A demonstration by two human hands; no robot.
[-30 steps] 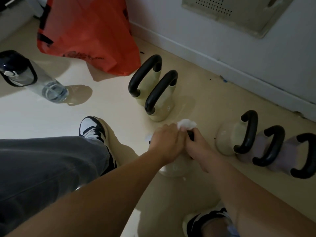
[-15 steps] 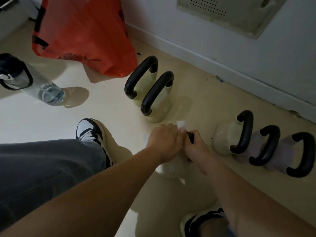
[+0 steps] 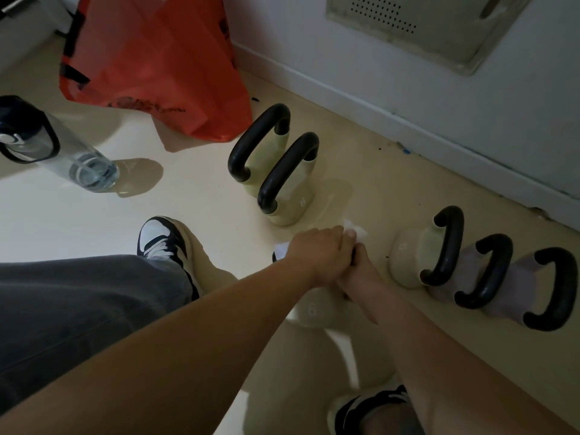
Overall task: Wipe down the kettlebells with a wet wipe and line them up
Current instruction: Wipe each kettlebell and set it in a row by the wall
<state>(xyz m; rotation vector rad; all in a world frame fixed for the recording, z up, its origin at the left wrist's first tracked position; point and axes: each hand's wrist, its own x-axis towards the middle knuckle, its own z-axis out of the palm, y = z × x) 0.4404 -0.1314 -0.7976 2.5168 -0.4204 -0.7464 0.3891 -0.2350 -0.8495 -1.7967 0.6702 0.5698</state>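
Step in hand: wiping. The left hand [image 3: 317, 255] is curling round the wipe [image 3: 356, 231] and pressing it onto the handle [image 3: 352, 257] of the kettlebell [image 3: 314, 312], which is standing on the floor [image 3: 204, 199] between the person's shoes. The right hand [image 3: 359, 273] is gripping the same handle just beside the left, apparently steadying it. The handle is almost wholly covered, and white corners of the wipe are showing either side of the left hand.

A row [image 3: 470, 271] of three is standing to the right, near the wall. A pair [image 3: 282, 189] is standing apart behind.

Judgement: the next move is calling for the wipe to travel down over the body. A firm lift should follow, setting it at the row's near end, handle aligned. The pair probably awaits the same.
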